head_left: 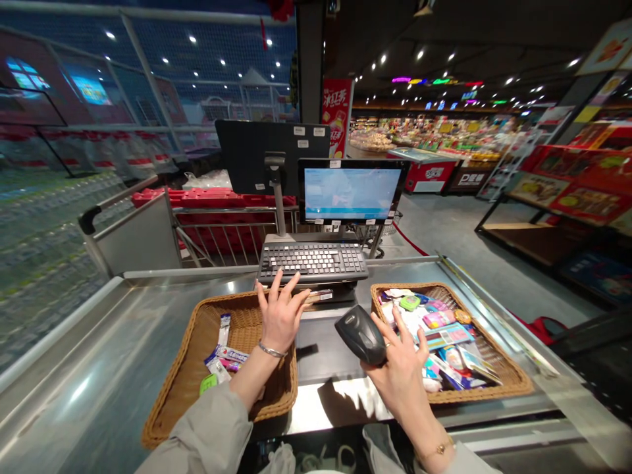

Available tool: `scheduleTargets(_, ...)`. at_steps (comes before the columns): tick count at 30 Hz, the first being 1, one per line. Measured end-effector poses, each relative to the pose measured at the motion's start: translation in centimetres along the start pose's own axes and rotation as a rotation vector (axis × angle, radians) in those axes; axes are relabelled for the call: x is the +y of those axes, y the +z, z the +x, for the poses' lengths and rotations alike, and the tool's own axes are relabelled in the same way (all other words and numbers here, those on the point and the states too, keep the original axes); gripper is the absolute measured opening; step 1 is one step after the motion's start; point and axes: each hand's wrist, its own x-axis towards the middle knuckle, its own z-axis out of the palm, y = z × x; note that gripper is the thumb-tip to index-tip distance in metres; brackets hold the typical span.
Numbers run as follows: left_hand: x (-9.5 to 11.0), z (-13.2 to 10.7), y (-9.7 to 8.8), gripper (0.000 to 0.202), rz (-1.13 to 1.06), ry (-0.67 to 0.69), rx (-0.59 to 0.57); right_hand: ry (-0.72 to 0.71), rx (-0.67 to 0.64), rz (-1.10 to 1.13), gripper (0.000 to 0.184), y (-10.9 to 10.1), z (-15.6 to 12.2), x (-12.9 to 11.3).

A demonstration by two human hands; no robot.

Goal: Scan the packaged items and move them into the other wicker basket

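My left hand (280, 315) hovers open with fingers spread, just in front of the black keyboard (313, 261), above the inner edge of the left wicker basket (168, 401). A bracelet sits on its wrist. My right hand (402, 368) grips a black handheld barcode scanner (359, 333) over the steel counter, next to the right wicker basket (513, 378). That basket is full of several small colourful packets (442, 329). The left basket holds a few packets (221, 359).
A lit touchscreen (349, 192) and the back of a second monitor (269, 157) stand behind the keyboard. The steel checkout counter (99, 368) stretches left. Red shopping carts (217, 217) sit behind a rail. Shop shelves (567, 191) line the right aisle.
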Motion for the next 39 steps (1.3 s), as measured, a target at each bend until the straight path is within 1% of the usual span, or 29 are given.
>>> scheduleTargets(4, 0.0, -0.2, 0.0, 0.02, 0.006, -0.001, -0.012, -0.052, 0.014, -0.015, 0.023, 0.3, -0.3, 0.5)
scheduleTargets(12, 0.2, -0.2, -0.3, 0.02, 0.009, 0.002, -0.025, -0.02, 0.011, 0.038, 0.026, 0.0, -0.4, 0.4)
scheduleTargets(17, 0.5, -0.2, -0.3, 0.019, 0.0, 0.009, -0.01, 0.06, -0.001, 0.076, 0.019, -0.5, -0.4, -0.2)
scheduleTargets(21, 1.1, 0.0, -0.1, 0.019, -0.02, 0.02, -0.009, 0.113, 0.013, 0.068, 0.013, -0.7, -0.7, 0.0)
scheduleTargets(27, 3.1, 0.8, 1.0, 0.02, -0.059, 0.053, -0.017, 0.147, 0.012, -0.031, 0.017, -1.4, -1.3, 1.4)
scheduleTargets(34, 6.4, 2.0, 2.4, 0.019, -0.115, 0.105, -0.008, 0.215, 0.027, -0.094, 0.014, -2.2, -2.4, 3.8)
scheduleTargets(39, 8.6, 2.5, 3.3, 0.017, -0.15, 0.131, -0.005, 0.285, 0.021, -0.11, 0.021, -2.7, -3.0, 5.5)
